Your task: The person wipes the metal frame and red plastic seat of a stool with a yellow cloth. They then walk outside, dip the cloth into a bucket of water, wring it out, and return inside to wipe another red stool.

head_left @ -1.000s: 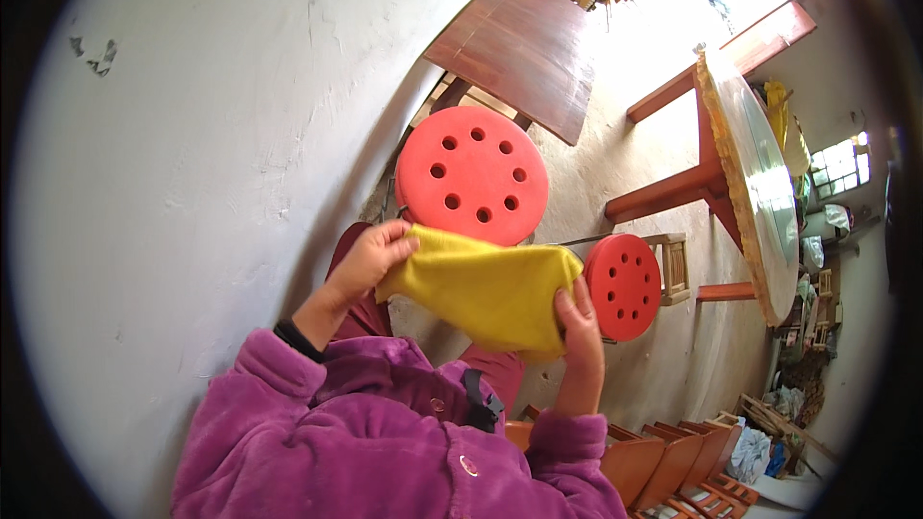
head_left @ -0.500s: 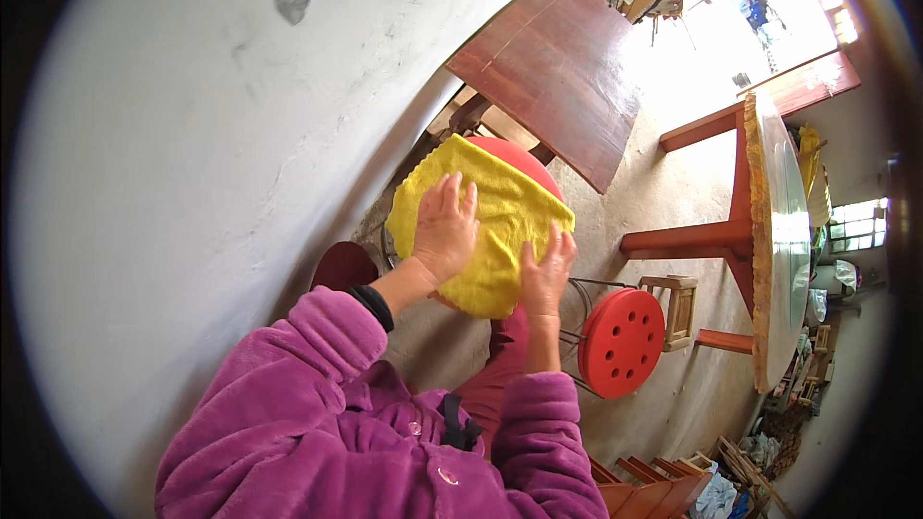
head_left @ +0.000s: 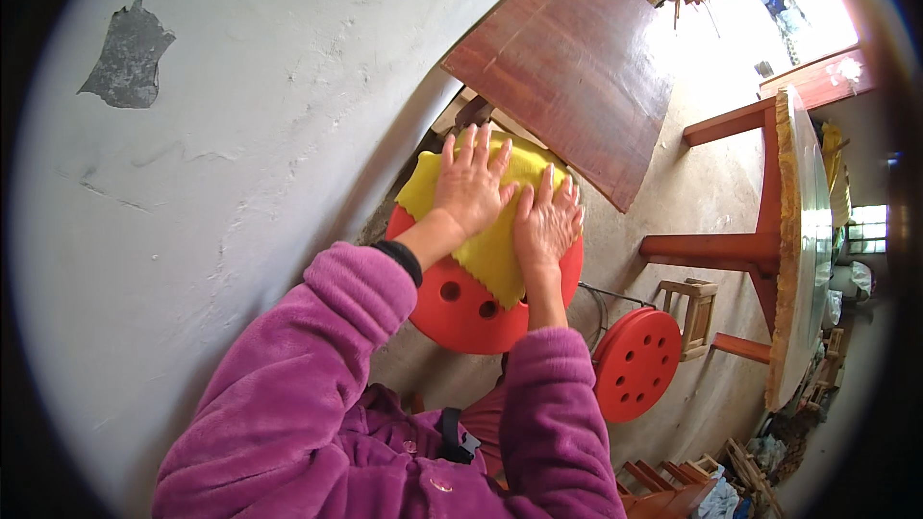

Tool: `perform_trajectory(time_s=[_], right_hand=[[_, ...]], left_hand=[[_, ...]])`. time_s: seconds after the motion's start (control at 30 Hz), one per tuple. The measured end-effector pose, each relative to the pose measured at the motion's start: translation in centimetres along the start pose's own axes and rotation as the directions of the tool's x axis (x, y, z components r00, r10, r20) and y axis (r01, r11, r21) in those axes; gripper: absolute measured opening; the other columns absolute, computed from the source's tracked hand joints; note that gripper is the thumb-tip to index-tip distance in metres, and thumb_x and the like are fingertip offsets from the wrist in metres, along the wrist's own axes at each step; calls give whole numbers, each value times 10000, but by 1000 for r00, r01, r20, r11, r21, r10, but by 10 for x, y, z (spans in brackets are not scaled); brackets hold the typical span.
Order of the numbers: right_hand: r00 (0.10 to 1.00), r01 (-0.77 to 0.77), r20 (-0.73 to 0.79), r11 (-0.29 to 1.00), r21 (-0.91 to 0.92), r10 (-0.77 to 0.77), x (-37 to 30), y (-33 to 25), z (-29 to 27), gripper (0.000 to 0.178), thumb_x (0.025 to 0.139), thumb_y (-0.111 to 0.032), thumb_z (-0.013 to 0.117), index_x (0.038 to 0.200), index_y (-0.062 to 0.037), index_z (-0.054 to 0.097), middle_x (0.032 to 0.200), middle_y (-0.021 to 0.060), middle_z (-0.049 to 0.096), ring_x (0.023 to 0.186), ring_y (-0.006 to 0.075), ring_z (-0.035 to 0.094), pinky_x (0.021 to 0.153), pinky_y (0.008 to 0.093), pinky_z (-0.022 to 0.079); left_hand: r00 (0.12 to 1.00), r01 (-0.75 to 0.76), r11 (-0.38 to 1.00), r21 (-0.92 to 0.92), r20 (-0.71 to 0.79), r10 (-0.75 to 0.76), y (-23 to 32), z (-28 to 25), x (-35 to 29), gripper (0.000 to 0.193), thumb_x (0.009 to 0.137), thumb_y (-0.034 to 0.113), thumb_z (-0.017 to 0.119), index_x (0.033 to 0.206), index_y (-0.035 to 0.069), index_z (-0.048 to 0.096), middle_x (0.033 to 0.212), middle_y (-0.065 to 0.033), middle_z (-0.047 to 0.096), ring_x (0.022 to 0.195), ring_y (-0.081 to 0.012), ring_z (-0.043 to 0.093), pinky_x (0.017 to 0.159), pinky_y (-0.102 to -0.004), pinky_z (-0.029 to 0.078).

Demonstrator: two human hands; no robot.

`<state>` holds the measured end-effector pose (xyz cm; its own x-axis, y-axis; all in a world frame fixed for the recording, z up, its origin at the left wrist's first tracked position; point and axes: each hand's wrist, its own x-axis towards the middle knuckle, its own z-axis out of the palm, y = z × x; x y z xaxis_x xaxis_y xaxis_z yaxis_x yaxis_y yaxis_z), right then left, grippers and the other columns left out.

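A yellow cloth (head_left: 488, 231) is seen spread flat over the far part of a round red stool (head_left: 471, 303) that stands close to a white wall (head_left: 240, 135). The cloth is bright yellow, soft-looking, with a zigzag cut edge visible along its near side, and it hangs a little over the stool's far rim. Two holes of the stool's seat are left uncovered near the person. The left hand (head_left: 471, 187) is laid flat on the cloth with fingers spread wide, nothing being gripped; the right hand (head_left: 546, 224) is likewise pressed flat on the cloth just beside it, fingers open and extended. Both arms are clad in purple sleeves (head_left: 317, 365). A second red stool (head_left: 636, 363) with holes is seen well apart to the right, near a small wooden stool (head_left: 697, 306), and a dark wooden table (head_left: 567, 62) stands just beyond the cloth. A larger table (head_left: 803, 240) with red legs is seen at the right. Compared with half a second earlier, the cloth has been flattened out further, and more of the red seat is shown at its near edge; the hands have been moved side by side toward the far part. A second earlier the cloth was held up between both hands, off the stool.
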<state>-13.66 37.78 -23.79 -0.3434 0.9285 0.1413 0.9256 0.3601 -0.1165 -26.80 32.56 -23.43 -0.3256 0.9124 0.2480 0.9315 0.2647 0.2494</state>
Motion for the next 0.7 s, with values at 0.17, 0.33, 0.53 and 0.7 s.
perform_trajectory(time_s=[0.17, 0.33, 0.53, 0.7], right_hand=[[965, 258, -42, 965, 33, -257, 5, -17, 4, 550, 962, -392, 457, 1465, -169, 443, 1523, 125, 385, 1427, 340, 321, 1163, 550, 198], [820, 570, -65, 800, 187, -569, -48, -35, -15, 519, 943, -337, 499, 1436, -176, 485, 1516, 107, 383, 1424, 314, 329, 1181, 517, 191], [784, 605, -43, 747, 277, -619, -130, -22, -39, 492, 933, -293, 541, 1401, -144, 520, 1485, 70, 433, 1400, 259, 375, 1173, 467, 243], [907, 411, 21, 892, 188, -422, -183, 23, -47, 521, 937, -290, 523, 1409, -72, 487, 1516, 103, 389, 1423, 260, 339, 1176, 465, 230]], left_hand=[[999, 31, 999, 41, -33, -29, -15, -10, -33, 633, 947, 434, 521, 1476, 104, 409, 1514, -195, 363, 1408, -342, 327, 1141, -534, 258], [997, 74, 996, 53, 29, -75, -22, -45, -122, 672, 916, 351, 572, 1465, 16, 375, 1526, -230, 312, 1422, -379, 291, 1144, -537, 251], [991, 11, 999, 48, 134, -18, 3, -67, -198, 699, 906, 325, 558, 1451, -61, 351, 1528, -271, 284, 1434, -408, 256, 1169, -534, 205], [958, -193, 981, -3, 214, 189, 37, -60, -205, 725, 889, 368, 560, 1439, -66, 377, 1524, -271, 300, 1436, -399, 262, 1185, -520, 179]])
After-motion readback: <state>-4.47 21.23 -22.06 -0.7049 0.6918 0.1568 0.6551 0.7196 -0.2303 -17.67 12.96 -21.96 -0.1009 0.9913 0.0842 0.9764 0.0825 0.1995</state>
